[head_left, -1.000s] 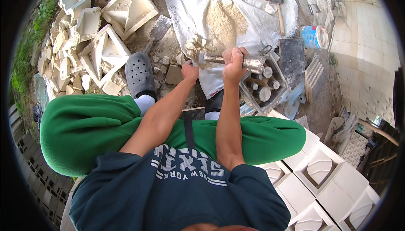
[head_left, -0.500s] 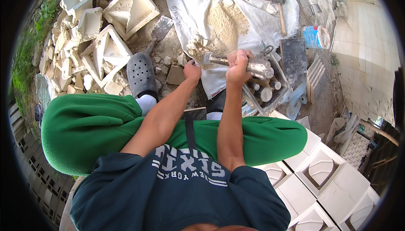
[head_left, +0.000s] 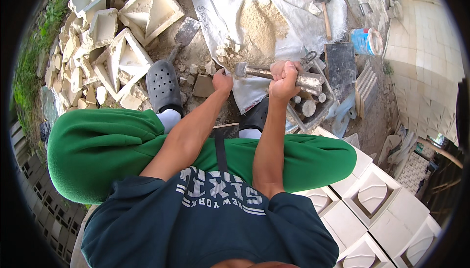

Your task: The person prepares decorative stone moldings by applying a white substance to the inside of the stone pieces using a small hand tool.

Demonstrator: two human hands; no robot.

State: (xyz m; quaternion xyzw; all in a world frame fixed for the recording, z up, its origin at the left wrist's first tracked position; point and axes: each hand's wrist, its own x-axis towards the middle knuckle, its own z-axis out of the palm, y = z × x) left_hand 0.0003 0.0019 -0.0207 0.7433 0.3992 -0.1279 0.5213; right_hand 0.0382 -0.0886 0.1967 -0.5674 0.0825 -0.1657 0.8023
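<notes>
My right hand is wrapped round a metal rammer, held nearly level. Its thick cylinder end points right and its flat disc end points left. Close to the right knee, under that end, is a dusty grey metal box with several round pegs standing in it. My left hand is closed at the near left edge of a white woven sheet and appears to pinch it. A pile of pale sandy powder lies on the sheet, with crumbly lumps at its left.
Broken cream-coloured blocks heap up at the left. A trowel lies beside them. On the sheet's far right is a hammer; nearby stand a blue-and-white bucket and a dark board. Patterned blocks line the lower right.
My right hand has shifted slightly right and down with the rammer, closer over the box. My left hand stays at the sheet's edge.
</notes>
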